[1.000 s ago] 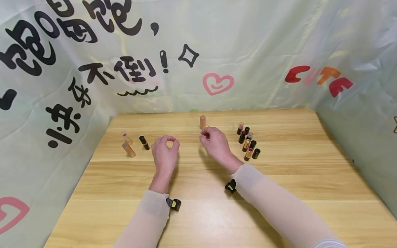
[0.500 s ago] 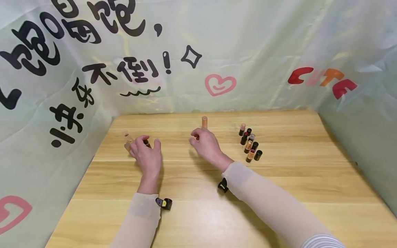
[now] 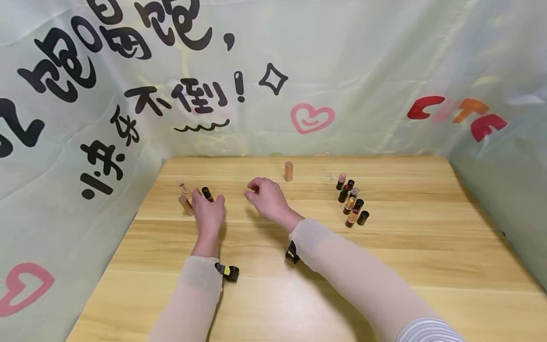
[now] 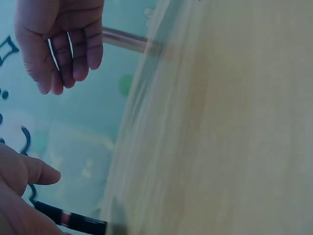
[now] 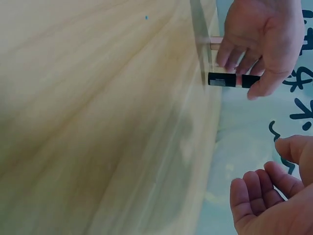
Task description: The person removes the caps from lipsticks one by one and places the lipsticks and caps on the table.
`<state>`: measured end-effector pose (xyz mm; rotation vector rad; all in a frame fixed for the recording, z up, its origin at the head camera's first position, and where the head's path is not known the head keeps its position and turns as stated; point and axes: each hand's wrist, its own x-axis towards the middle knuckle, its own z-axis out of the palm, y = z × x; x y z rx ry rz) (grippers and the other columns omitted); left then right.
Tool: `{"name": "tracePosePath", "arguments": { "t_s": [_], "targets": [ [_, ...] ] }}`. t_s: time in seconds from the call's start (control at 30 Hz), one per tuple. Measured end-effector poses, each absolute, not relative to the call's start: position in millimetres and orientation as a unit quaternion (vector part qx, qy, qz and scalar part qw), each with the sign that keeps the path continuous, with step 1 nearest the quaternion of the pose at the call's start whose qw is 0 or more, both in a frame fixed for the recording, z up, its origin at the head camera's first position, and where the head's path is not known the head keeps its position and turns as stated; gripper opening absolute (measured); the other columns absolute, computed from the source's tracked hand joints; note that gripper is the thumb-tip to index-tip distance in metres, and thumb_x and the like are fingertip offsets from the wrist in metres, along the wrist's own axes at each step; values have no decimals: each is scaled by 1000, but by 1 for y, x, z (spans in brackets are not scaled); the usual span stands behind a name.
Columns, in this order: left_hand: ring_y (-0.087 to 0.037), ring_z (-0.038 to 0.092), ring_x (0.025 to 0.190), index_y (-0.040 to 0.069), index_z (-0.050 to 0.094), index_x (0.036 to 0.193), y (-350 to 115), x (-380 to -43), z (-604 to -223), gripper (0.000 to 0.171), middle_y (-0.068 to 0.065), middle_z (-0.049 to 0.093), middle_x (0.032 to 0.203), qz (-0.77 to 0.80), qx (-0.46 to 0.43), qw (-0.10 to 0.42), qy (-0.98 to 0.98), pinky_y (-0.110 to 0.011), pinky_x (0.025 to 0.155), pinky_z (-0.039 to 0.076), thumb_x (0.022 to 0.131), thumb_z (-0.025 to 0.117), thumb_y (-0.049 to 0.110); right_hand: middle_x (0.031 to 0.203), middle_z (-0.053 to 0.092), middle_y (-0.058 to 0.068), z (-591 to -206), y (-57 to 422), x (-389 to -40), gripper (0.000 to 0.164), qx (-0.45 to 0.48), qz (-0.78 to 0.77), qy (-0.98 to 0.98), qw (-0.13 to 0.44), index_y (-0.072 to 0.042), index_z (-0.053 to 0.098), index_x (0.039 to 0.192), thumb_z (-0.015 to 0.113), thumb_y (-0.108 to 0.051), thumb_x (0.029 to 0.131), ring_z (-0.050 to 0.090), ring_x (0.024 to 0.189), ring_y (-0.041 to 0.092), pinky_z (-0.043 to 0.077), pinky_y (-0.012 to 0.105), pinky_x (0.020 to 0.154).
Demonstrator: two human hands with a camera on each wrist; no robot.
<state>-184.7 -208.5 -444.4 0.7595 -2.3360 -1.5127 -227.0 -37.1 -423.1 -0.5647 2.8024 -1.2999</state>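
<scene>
My left hand (image 3: pixel 208 216) reaches around a black lipstick tube (image 3: pixel 207 194) at the left of the table, its thumb spread away from the fingers. In the right wrist view the thumb overlaps the top of this upright tube (image 5: pixel 224 80), and the left wrist view shows the thumb apart from it. Just left of that hand stand a rose-gold cap (image 3: pixel 185 205) and an uncapped lipstick (image 3: pixel 183 187), partly hidden by the fingers. My right hand (image 3: pixel 268 198) hovers over the middle with loosely bent fingers and nothing in them.
Behind my right hand a rose-gold tube (image 3: pixel 288 172) stands alone near the back. Several uncapped lipsticks (image 3: pixel 349 205) and black caps (image 3: pixel 363 218) stand in rows at the right. Printed cloth (image 3: pixel 367 71) encloses the wooden table (image 3: pixel 265 299) at the back and sides.
My left hand has moved left to the black tube, its thumb and index finger parting from a ring shape. The right hand has shifted left, away from the lone rose-gold tube.
</scene>
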Motion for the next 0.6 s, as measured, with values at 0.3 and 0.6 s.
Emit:
{"name": "tracePosePath", "arguments": {
  "t_s": [0.3,0.6],
  "targets": [
    [-32,48,120,5,35,141,-213,-199,-456,54,-18,47,132,-511,289,129,-799,-47,104,41,93,58,16,109,67,0,-434,-54,-230,29,-187,-439,878,36,-11,65,118,62,-29,95,61,99,15,51,34,88],
    [-33,60,109,6,59,119,-210,-202,-458,31,-14,66,116,-491,283,154,-809,-48,96,46,93,65,20,108,67,-1,-433,-57,-232,31,-187,-452,871,43,-12,64,120,61,-30,95,61,98,15,52,34,87]
  ]
}}
